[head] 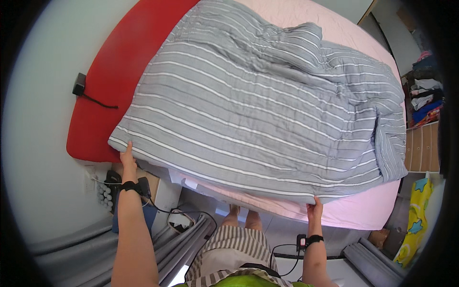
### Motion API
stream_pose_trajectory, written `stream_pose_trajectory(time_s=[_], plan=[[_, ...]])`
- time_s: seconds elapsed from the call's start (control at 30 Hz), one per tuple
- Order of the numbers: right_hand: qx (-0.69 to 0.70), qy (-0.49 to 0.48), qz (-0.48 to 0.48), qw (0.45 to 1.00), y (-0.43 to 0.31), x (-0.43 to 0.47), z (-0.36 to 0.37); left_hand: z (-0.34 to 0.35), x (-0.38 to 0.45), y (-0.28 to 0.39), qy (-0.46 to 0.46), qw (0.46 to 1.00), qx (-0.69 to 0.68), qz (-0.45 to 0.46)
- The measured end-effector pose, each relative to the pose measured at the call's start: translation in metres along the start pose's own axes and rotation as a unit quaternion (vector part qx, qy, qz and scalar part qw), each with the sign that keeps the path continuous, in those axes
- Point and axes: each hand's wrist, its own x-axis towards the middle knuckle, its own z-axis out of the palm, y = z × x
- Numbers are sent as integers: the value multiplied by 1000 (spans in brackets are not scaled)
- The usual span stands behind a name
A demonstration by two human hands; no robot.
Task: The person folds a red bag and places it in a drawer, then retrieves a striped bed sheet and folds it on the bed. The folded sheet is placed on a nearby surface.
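Observation:
A grey quilt with white stripes (229, 118) lies across the bed, smooth at its near left and rumpled at the far right. My left hand (128, 156) grips its near left edge, beside the red headboard (107, 68), thumb on top. Further right, my right hand (315, 209) pinches the quilt's near edge, thumb on top and fingers beneath. A pink bed sheet (362, 212) shows below the quilt at the near right and along the far side. Both wrists wear black straps with small cabled devices.
A black adapter with a short cable (79, 84) rests on the headboard. At the left stand a bedside table (152, 179) and grey curtains (79, 258). A black cable hangs from my left wrist. Folded clothes (425, 97) and a yellow patterned cloth (416, 219) are at the right.

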Motion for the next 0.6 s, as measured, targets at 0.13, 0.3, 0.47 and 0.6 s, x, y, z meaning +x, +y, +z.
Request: stream_pose_trajectory(time_s=[0.13, 0.3, 0.47, 0.6], plan=[[6, -54, -13, 998, -11, -4, -27, -15, 5, 9, -36, 984, -79, 153], [61, -37, 44, 996, -13, -29, -42, -34, 15, 28, 122, 978, -77, 149], [-124, -20, 106, 986, 27, -1, -21, -14, 14, -5, 184, 973, 132, -45], [-193, -23, 173, 966, 25, 12, -16, 60, -52, -39, 143, 948, 280, 42]])
